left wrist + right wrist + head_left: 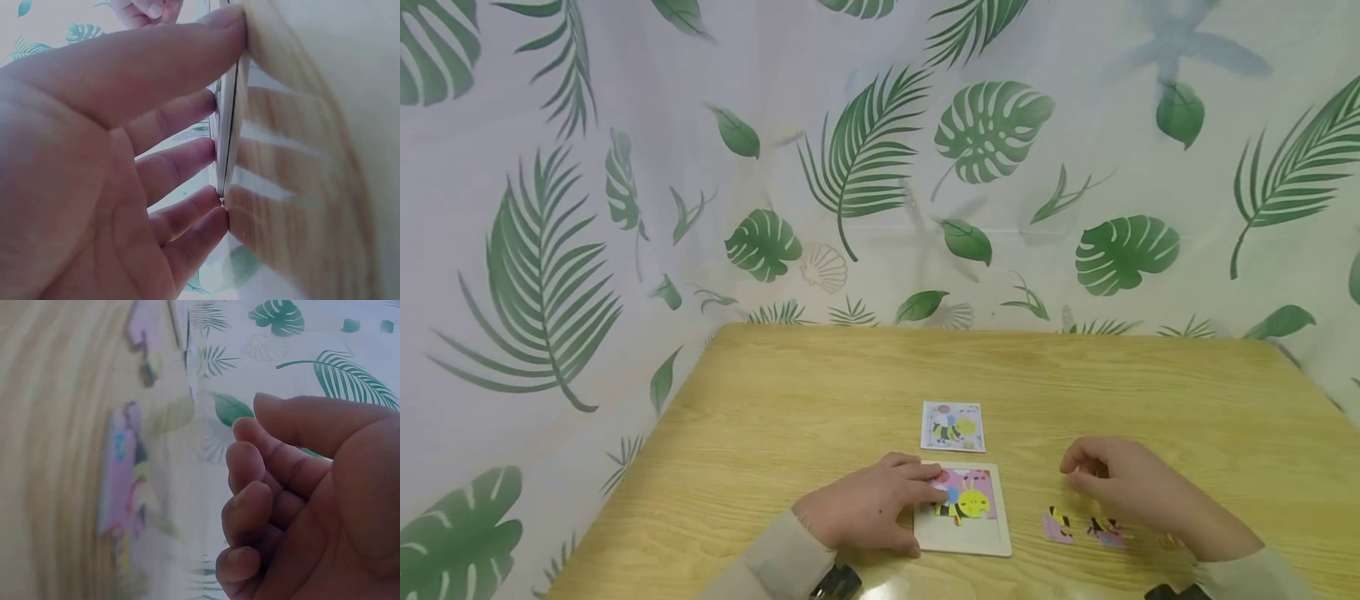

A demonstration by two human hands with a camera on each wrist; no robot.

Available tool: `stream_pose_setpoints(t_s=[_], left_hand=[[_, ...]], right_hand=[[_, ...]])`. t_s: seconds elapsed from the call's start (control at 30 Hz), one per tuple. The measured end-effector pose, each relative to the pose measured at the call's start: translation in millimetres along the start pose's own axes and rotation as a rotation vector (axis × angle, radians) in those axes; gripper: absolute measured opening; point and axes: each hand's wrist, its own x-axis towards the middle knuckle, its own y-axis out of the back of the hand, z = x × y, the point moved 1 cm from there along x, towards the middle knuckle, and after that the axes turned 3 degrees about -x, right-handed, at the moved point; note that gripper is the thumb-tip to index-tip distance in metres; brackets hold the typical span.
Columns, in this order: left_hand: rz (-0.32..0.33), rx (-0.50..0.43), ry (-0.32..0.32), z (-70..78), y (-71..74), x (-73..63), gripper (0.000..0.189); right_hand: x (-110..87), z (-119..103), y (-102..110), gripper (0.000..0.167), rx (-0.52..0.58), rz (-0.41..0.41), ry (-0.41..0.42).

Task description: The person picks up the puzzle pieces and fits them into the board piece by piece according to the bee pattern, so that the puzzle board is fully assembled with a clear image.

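A square jigsaw tray with a pale border lies on the table, its upper part filled with pieces of a yellow bee on pink. My left hand rests on its left side, fingers on the picture and thumb near the lower left corner. In the left wrist view the fingertips touch the tray's edge. My right hand hovers right of the tray with fingers loosely curled and nothing between them. Below it lie loose jigsaw pieces: a pink and yellow piece, a pink and black piece and an orange piece partly behind the wrist.
A square card with the same bee picture lies just beyond the tray. The wooden table reaches back to a white curtain printed with green leaves, which also hangs along the left side.
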Motion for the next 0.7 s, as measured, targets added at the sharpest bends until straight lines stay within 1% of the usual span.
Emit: stream_pose_setpoints(t_s=[0.17,0.27,0.53,0.6,0.7], left_hand=[[0.004,-0.011,0.004,-0.4,-0.4,-0.5,0.068],[0.004,-0.012,0.011,-0.9,-0.7,-1.1,0.068],[0.017,-0.011,0.002,-0.3,-1.7,-0.8,0.069],[0.016,-0.003,0.002,-0.9,-1.7,-0.5,0.069],[0.007,-0.002,0.003,-2.0,-1.6,-0.3,0.068]], right_hand=[[-4.8,10,-7,0.018,0.012,-0.060,0.027],[-5.3,10,-12,0.021,-0.011,-0.064,0.067],[-7.1,11,-17,0.025,-0.026,-0.058,0.119],[-7.1,11,-18,0.028,-0.032,-0.058,0.127],[-6.7,10,-22,0.033,-0.044,-0.063,0.114]])
